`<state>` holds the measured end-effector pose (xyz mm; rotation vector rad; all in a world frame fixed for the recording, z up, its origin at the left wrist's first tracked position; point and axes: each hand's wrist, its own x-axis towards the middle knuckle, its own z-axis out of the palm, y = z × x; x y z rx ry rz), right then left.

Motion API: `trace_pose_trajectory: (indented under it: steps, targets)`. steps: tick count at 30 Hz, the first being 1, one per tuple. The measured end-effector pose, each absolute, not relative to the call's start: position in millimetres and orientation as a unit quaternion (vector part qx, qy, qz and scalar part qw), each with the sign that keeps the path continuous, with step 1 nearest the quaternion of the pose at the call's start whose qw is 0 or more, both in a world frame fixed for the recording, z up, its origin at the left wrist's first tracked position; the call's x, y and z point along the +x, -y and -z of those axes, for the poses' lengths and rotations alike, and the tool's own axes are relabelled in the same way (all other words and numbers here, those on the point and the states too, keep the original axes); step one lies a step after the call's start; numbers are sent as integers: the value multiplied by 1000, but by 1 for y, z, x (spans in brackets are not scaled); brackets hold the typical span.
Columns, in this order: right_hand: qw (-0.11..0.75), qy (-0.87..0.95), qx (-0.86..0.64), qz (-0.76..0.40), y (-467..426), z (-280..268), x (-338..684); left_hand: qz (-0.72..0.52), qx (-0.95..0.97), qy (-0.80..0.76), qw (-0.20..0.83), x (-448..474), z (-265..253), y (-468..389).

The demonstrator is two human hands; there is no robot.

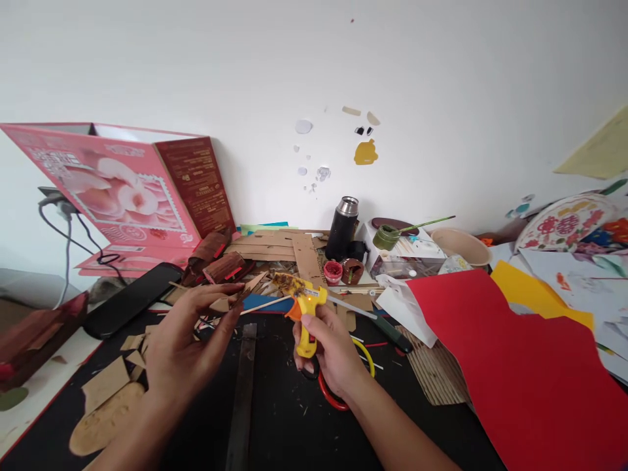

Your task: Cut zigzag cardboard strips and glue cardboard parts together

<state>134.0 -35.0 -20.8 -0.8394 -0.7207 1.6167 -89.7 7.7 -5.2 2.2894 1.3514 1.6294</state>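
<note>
My right hand (331, 350) is wrapped round the handle of a yellow hot glue gun (310, 301) with an orange trigger. A glue stick (350, 306) sticks out of its back, and its brown-stained nozzle end points left. My left hand (189, 350) pinches a small piece of brown cardboard (252, 286) between thumb and fingers, close to the nozzle. Whether nozzle and cardboard touch I cannot tell. Under my right hand lie ring handles, one red (331, 396) and one yellow (369, 358). A dark flat strip (241, 392) rests on the black mat between my forearms.
Cardboard scraps (105, 386) lie at left beside a black case (132, 299). Behind stand a pink box (132, 190), a black thermos (342, 229), a red paint pot (333, 271) and a green jar (386, 237). Red paper (515, 366) covers the right side, near corrugated cardboard (436, 369).
</note>
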Motion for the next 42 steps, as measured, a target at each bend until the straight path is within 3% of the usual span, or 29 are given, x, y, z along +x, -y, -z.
trace_pose_trajectory:
  steps: [20, 28, 42]
  targets:
    - [537, 275, -154, -782, 48, 18, 136, -482, 751, -450, -20, -79, 3, -15]
    - [503, 296, -196, -788, 47, 15, 137, -455, 771, -445, -34, -82, 12, -23]
    - [545, 363, -356, -667, 46, 18, 134, -462, 772, -430, -70, -84, 6, -23]
